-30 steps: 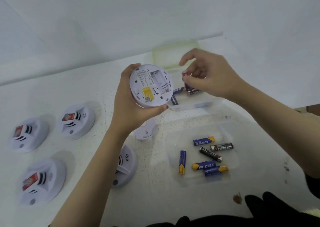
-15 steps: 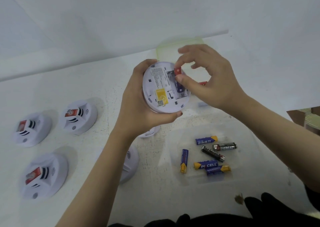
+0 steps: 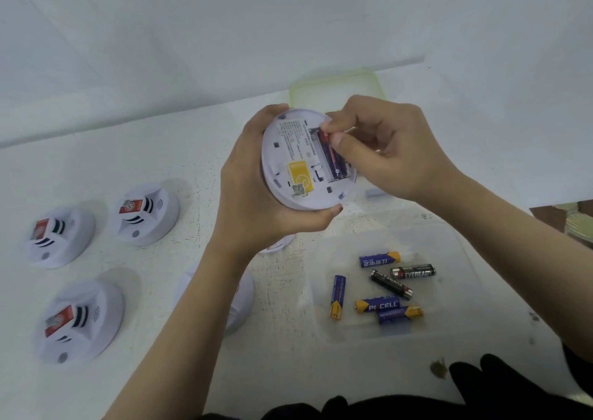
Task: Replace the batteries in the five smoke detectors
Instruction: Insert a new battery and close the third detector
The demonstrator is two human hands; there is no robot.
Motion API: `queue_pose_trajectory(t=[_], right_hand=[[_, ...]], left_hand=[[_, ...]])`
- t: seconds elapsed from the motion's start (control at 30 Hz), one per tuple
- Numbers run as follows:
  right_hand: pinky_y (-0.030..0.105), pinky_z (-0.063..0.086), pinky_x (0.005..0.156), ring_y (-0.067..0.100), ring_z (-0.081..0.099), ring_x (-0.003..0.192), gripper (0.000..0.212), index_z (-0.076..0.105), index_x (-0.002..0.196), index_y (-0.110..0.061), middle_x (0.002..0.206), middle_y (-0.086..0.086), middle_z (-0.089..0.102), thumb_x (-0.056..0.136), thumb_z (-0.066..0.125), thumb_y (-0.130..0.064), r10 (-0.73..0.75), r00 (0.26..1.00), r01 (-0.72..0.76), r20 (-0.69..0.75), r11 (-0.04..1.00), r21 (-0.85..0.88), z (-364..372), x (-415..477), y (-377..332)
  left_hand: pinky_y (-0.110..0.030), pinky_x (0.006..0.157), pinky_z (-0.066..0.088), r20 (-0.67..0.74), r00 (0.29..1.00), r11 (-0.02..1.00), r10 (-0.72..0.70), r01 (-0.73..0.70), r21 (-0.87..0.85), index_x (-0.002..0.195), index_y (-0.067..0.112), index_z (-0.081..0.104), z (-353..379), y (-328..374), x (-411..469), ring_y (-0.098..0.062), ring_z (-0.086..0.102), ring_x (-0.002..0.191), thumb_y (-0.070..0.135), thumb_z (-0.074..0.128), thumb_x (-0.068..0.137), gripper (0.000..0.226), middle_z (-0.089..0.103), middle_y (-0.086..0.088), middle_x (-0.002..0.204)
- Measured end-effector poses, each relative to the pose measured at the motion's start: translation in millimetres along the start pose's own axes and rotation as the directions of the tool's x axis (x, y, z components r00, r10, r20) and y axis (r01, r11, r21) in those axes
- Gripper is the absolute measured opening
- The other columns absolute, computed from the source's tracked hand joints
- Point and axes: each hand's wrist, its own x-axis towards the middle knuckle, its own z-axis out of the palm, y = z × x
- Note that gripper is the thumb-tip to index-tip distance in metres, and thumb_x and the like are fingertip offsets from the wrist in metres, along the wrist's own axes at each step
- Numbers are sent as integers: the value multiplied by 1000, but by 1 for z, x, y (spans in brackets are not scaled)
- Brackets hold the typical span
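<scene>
My left hand (image 3: 256, 195) grips a white round smoke detector (image 3: 298, 159), held up with its back side facing me and a yellow sticker on it. In its open compartment lies a purple and red battery (image 3: 333, 156). The thumb and forefinger of my right hand (image 3: 385, 150) pinch that battery's red top end. Three more detectors (image 3: 144, 214) (image 3: 57, 236) (image 3: 77, 320) rest face up on the table at the left. A fourth (image 3: 239, 301) sits partly hidden behind my left forearm.
A clear shallow tray (image 3: 455, 291) below my hands holds several loose batteries (image 3: 388, 288). A clear container with a green lid (image 3: 333, 87) stands behind my hands by the wall. A white round cover (image 3: 276, 244) lies under my left hand. Dark fabric (image 3: 500, 384) shows at the bottom.
My right hand brought a battery from the container behind to the detector and now presses it into the compartment. The detector rose and tilted a little toward me.
</scene>
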Motion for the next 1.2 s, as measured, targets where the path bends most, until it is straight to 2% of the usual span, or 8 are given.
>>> queue_pose_trajectory(t=[0.3,0.4,0.47,0.57,0.73,1.0,1.1,1.2], right_hand=[[34,54,61,36,65,80,19,70,101,3,94,29,68,89,57,-3,3,990,0,139,1000,-23,-16,8,0],[30,57,78,18,70,93,30,67,111,-18,107,2,71,85,57,-8,215,951,-236,222,969,70,-33,16,7],[29,57,74,18,71,84,31,67,110,-22,104,-3,72,86,56,-5,324,920,-347,222,935,72,-45,20,16],[28,53,58,13,65,61,18,71,90,-16,83,3,73,86,61,-2,426,859,-391,285,904,-172,-57,24,27],[23,47,49,15,58,55,4,67,76,-15,71,3,68,80,67,-13,689,560,-212,460,656,-724,-52,28,35],[26,34,49,20,46,49,57,48,56,-12,53,0,47,72,63,-65,596,712,-72,372,588,-806,-17,36,38],[26,28,49,16,36,46,59,39,53,-14,49,-2,37,74,62,-64,576,748,-34,330,530,-847,0,36,34],[24,34,50,15,44,48,45,52,59,-10,56,0,51,74,69,-49,634,698,-80,334,531,-843,4,40,32]], left_hand=[[-14,96,41,-41,993,994,-108,107,-20,126,-7,43,3,-4,9,12,50,112,36,81,57,90,48,20,119],[-16,95,43,-11,989,989,-145,145,-33,129,2,40,5,-9,13,9,51,112,35,83,56,90,49,21,120],[-19,95,44,3,987,986,-162,162,-42,130,6,39,6,-15,13,6,51,113,34,85,56,92,48,22,121],[-16,96,42,32,983,983,-182,183,-28,131,0,39,6,-24,11,6,49,114,30,88,55,95,46,20,121],[-11,95,40,72,978,980,-194,196,-26,131,0,38,7,-28,7,10,48,114,34,85,57,94,45,20,121],[-7,91,39,5,980,980,-198,198,2,126,14,37,2,-32,6,12,49,111,35,86,56,88,46,23,117],[-7,91,40,-13,977,977,-211,211,-1,126,16,36,-1,-33,4,12,49,111,39,82,56,87,46,21,117],[-11,93,41,-28,974,974,-224,225,13,126,19,36,-4,-35,2,9,50,111,41,82,55,87,46,21,118]])
